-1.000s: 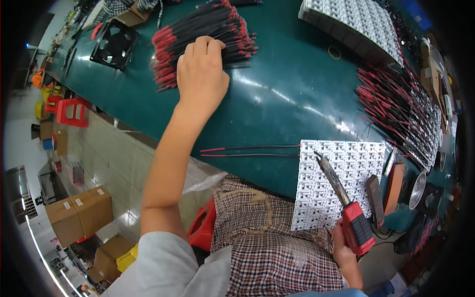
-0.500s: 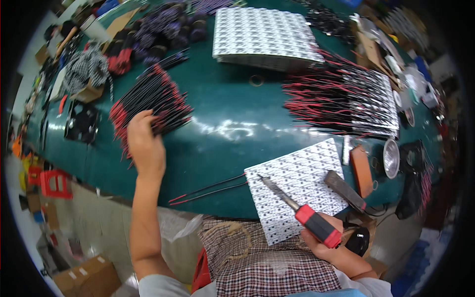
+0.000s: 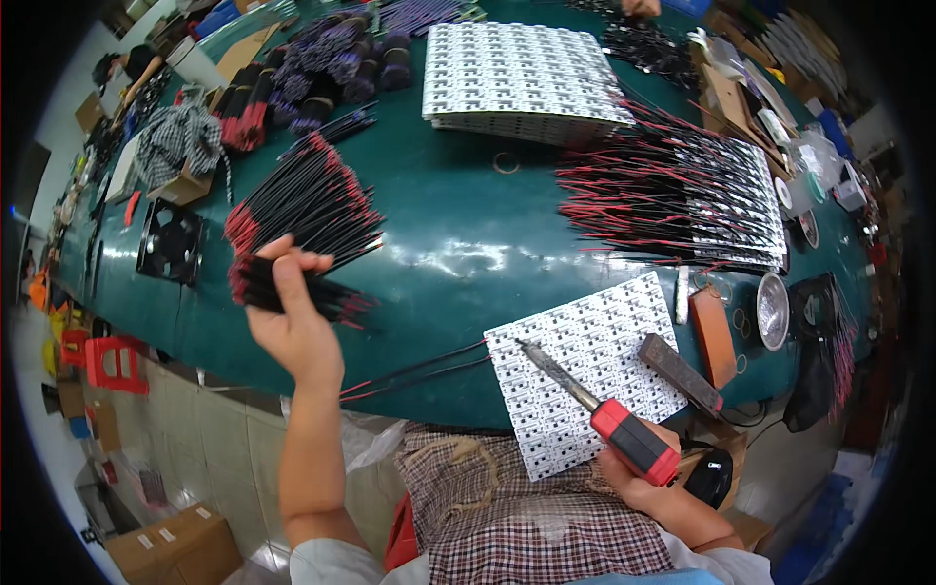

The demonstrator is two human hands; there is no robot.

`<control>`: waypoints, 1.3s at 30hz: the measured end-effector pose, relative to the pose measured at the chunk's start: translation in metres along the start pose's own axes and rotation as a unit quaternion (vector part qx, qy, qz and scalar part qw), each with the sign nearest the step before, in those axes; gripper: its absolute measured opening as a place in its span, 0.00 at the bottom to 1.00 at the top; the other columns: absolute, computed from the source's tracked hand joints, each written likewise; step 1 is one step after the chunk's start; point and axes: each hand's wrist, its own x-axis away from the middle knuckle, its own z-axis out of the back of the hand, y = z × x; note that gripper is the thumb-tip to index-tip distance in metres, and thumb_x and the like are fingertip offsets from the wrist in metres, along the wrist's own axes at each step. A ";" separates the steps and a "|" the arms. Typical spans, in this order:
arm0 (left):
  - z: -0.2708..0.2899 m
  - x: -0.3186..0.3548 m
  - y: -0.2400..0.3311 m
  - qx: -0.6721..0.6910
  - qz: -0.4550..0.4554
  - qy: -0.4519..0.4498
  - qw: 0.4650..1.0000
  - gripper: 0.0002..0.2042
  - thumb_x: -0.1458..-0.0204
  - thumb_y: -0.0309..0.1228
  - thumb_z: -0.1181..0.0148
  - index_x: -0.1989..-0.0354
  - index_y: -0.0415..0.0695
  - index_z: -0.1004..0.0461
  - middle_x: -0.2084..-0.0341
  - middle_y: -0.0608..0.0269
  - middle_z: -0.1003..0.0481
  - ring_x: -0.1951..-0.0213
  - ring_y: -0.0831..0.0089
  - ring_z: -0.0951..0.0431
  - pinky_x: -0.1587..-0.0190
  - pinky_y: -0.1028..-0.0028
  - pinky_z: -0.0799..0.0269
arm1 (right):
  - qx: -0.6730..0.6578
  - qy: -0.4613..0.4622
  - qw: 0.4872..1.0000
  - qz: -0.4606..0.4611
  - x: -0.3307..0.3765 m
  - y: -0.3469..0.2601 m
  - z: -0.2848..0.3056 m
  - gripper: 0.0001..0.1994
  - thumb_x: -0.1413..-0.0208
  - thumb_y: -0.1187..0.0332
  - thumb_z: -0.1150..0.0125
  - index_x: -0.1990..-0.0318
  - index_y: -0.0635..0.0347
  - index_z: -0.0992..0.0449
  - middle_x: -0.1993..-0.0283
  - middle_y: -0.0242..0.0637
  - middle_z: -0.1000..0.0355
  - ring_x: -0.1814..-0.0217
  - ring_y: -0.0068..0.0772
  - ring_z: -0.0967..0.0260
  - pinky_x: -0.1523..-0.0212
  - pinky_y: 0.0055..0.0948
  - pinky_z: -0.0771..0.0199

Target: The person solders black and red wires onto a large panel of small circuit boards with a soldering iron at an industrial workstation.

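My left hand (image 3: 300, 336) is closed around a bunch of black wires with red ends (image 3: 336, 300). Just beyond it lies a larger pile of the same wires (image 3: 312, 200) on the green table. In my right hand (image 3: 639, 476) is a soldering iron (image 3: 629, 439) with a red and black handle. Its tip points at the upper left corner of a white circuit board panel (image 3: 575, 370), which lies near the table's front edge. Two wires (image 3: 419, 369) reach left from that corner; whether they are fixed there, I cannot tell.
A stack of white panels (image 3: 522, 73) stands at the back; right of it lies a panel with many wires (image 3: 673, 190). Near my right hand are a dark block (image 3: 680, 373), an orange block (image 3: 714, 339) and a metal bowl (image 3: 771, 312). A black fan (image 3: 171, 242) stands left.
My left hand has closed on a bunch of wires and drawn it from the pile toward me. The soldering iron has shifted only slightly. Part of another person's hand now shows at the far edge.
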 end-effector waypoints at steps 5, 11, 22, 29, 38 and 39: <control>-0.018 -0.004 -0.005 -0.009 0.038 -0.051 0.998 0.11 0.31 0.32 0.49 0.53 0.36 0.26 0.69 0.62 0.25 0.67 0.73 0.22 0.58 0.72 0.24 | 0.033 0.038 0.998 -0.034 0.014 0.011 -0.003 0.09 0.56 0.74 0.30 0.66 0.64 0.21 0.73 0.41 0.26 0.77 0.40 0.27 0.75 0.32 0.29; -0.027 -0.003 -0.018 0.027 0.063 -0.090 0.994 0.11 0.32 0.34 0.46 0.51 0.39 0.26 0.70 0.68 0.26 0.76 0.87 0.37 0.75 0.82 0.41 | -0.004 0.012 0.987 -0.160 0.040 0.033 -0.004 0.08 0.55 0.74 0.31 0.66 0.63 0.22 0.72 0.41 0.27 0.75 0.41 0.27 0.73 0.35 0.29; -0.024 0.008 0.041 -0.176 0.173 -0.252 0.936 0.10 0.37 0.33 0.40 0.57 0.38 0.23 0.74 0.66 0.22 0.74 0.84 0.28 0.74 0.81 0.35 | 0.021 0.017 0.991 -0.132 0.045 0.034 -0.002 0.09 0.53 0.74 0.31 0.63 0.65 0.21 0.69 0.43 0.25 0.72 0.42 0.25 0.69 0.35 0.26; -0.025 0.065 0.048 -0.314 0.073 -0.390 0.862 0.06 0.47 0.27 0.32 0.63 0.38 0.19 0.75 0.61 0.23 0.74 0.71 0.24 0.70 0.72 0.31 | -0.020 0.005 0.977 -0.212 0.047 0.024 0.007 0.10 0.53 0.76 0.32 0.61 0.65 0.21 0.68 0.43 0.25 0.70 0.41 0.24 0.68 0.33 0.25; -0.025 0.112 0.021 -0.346 0.061 -0.356 0.866 0.08 0.58 0.25 0.29 0.69 0.40 0.20 0.75 0.60 0.23 0.75 0.62 0.22 0.72 0.69 0.29 | 0.020 -0.051 0.993 -0.108 0.039 0.024 0.002 0.13 0.57 0.76 0.32 0.60 0.65 0.20 0.67 0.43 0.25 0.72 0.44 0.25 0.71 0.34 0.26; -0.024 0.112 0.020 -0.357 0.057 -0.352 0.863 0.08 0.59 0.26 0.29 0.70 0.40 0.20 0.75 0.60 0.23 0.75 0.62 0.22 0.72 0.68 0.29 | 0.019 -0.055 0.992 -0.110 0.038 0.023 0.001 0.13 0.57 0.76 0.32 0.60 0.65 0.20 0.67 0.43 0.25 0.72 0.44 0.25 0.71 0.34 0.26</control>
